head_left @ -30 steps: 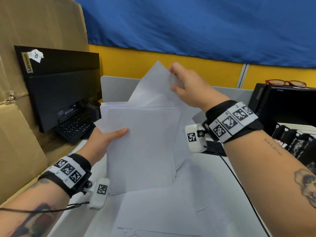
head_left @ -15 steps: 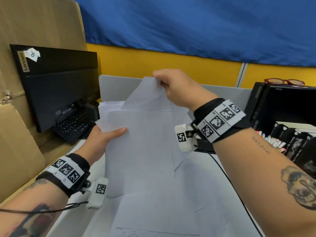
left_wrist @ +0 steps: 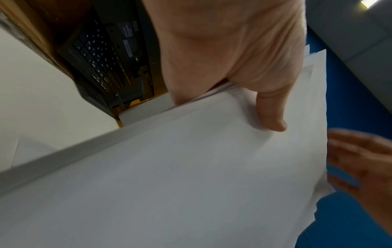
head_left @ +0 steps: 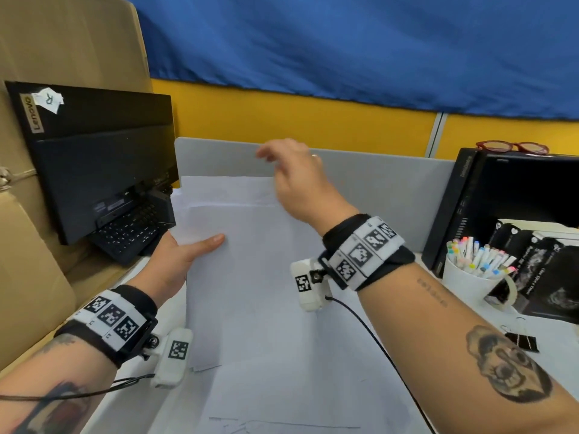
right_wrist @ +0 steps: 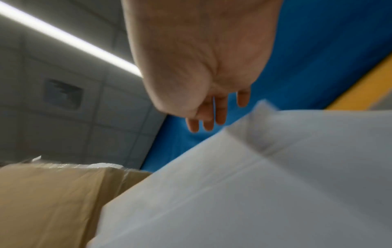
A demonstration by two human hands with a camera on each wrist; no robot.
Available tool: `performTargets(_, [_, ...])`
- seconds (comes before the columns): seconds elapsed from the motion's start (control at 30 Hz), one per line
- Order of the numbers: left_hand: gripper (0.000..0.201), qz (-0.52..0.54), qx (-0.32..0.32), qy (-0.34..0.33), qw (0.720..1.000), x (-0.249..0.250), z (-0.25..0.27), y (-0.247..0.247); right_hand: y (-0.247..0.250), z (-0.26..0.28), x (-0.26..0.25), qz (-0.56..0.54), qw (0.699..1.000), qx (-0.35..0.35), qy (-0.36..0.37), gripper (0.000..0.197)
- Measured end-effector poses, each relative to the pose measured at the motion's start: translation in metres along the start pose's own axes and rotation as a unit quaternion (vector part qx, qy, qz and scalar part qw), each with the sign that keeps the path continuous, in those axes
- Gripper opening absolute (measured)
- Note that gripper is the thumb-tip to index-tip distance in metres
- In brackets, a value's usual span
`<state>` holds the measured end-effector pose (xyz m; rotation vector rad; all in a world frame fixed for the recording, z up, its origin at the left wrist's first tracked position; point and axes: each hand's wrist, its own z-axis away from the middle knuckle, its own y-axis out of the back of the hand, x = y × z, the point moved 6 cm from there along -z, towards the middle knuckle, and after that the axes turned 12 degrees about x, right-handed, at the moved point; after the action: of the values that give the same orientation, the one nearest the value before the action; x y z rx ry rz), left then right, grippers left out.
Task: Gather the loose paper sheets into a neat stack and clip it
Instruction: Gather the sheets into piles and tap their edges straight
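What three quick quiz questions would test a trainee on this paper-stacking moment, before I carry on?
1. True or false: the right hand is pinching a sheet.
2. Which hand holds the paper stack: A left, B right, C both?
3. Fill in: the black binder clip lies on the ____, to the right of the right forearm.

Key: 1 false, its fingers hang loose above the stack's top edge. 2 A, the left hand grips the stack's left edge, thumb on top. 3 desk.

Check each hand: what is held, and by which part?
The left hand grips the stack of paper sheets at its left edge, thumb on top. The right hand holds nothing, fingers loose above the top edge.
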<state>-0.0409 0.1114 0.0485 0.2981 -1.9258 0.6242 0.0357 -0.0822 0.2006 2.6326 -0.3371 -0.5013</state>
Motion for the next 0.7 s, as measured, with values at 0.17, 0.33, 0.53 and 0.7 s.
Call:
performTargets(0.17, [0.100, -0.001, -0.013, 0.000, 1.000, -0.001, 0.001, -0.001, 0.030, 0.041, 0.128, 0.084, 0.942, -0.020, -0.324, 0.044])
performTargets(0.33, [0.097, -0.003, -0.029, 0.002, 1.000, -0.001, 0.001, -0.006, 0.034, 0.053, 0.142, 0.060, 0.945, -0.072, -0.312, 0.013])
performTargets(0.53, [0.086, -0.006, -0.032, 0.008, 0.999, -0.001, 0.001, -0.008, 0.068, -0.012, 0.067, -0.016, 0.993, 0.092, -0.067, 0.016])
performTargets(0.7, [0.090, -0.018, -0.033, 0.009, 0.999, 0.000, 0.002, -0.009, 0.030, -0.030, 0.006, 0.070, 0.991, -0.079, 0.084, 0.020])
